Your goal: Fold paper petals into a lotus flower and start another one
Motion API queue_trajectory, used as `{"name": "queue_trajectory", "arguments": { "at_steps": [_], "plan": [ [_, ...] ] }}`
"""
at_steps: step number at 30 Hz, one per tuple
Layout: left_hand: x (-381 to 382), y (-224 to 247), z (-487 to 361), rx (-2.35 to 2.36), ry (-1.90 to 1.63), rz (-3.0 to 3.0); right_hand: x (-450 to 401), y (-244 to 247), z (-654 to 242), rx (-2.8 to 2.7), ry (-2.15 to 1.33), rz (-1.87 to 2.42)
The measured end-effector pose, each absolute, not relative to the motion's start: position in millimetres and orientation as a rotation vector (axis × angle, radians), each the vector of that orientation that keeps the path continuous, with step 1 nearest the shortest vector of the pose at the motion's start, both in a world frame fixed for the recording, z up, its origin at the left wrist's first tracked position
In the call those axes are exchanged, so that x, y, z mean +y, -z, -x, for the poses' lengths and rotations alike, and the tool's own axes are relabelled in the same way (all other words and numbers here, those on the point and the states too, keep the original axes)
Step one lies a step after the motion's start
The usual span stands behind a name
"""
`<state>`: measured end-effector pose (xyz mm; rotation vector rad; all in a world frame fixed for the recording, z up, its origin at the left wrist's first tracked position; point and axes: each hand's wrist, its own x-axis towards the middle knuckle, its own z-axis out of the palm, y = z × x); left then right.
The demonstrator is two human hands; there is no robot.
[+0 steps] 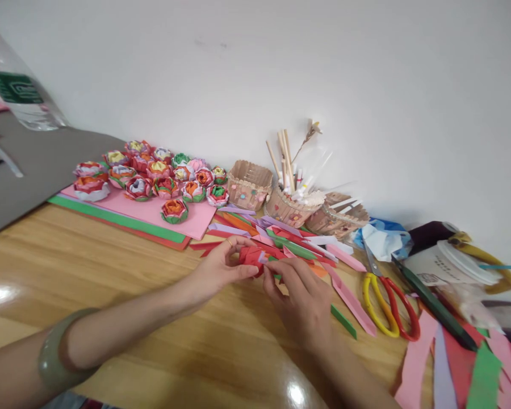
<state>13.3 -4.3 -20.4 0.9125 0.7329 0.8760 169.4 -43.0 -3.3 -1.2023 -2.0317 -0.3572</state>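
Note:
Near the middle of the wooden table (153, 318), my left hand (232, 266) holds a red folded paper flower (249, 258) between thumb and fingers. On the flower's right side, the fingertips of my right hand (300, 292) are pinched round a green paper strip (273, 259). A bit of lilac and orange paper shows in the flower between the hands. Just behind lie many folded paper strips (296, 245) in red, green, pink, white and lilac. Several finished paper flowers (166, 186) stand at the back left on pink sheets (196, 220).
Three small wooden baskets (249, 184) stand by the wall, one with sticks (286, 156). To the right lie scissors (381, 304), a green cutter or pen (440, 309), a lidded cup (447, 264) and loose paper pieces (421, 352). A plastic bottle (21, 91) is far left.

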Motion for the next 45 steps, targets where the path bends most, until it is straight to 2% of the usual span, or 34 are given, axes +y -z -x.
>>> {"name": "queue_trajectory", "arguments": {
  "at_steps": [4,13,19,30,38,45],
  "plan": [
    [-4.7,18.5,-12.3,0.741,-0.884,-0.854,-42.7,1.4,-172.4,-2.004,0.444,1.241],
    [-5.3,13.4,-9.9,0.675,-0.871,-0.664,-46.9,1.0,-172.5,-2.061,0.043,1.066],
    [-3.1,11.7,-7.9,0.537,-0.774,-0.556,-42.1,-9.4,-170.8,-1.754,-0.322,1.260],
    [-4.9,10.9,-8.0,0.515,-0.787,-0.550,-44.0,-6.0,-167.3,-1.761,-0.472,1.252],
    [-6.2,10.6,-9.0,0.677,-0.812,-0.792,-41.3,-9.1,-168.4,-1.663,-0.597,1.259],
    [-4.8,6.0,-11.0,0.760,-0.850,-0.958,-37.6,-6.3,-171.5,-1.528,-0.998,1.262]
  ]
}}
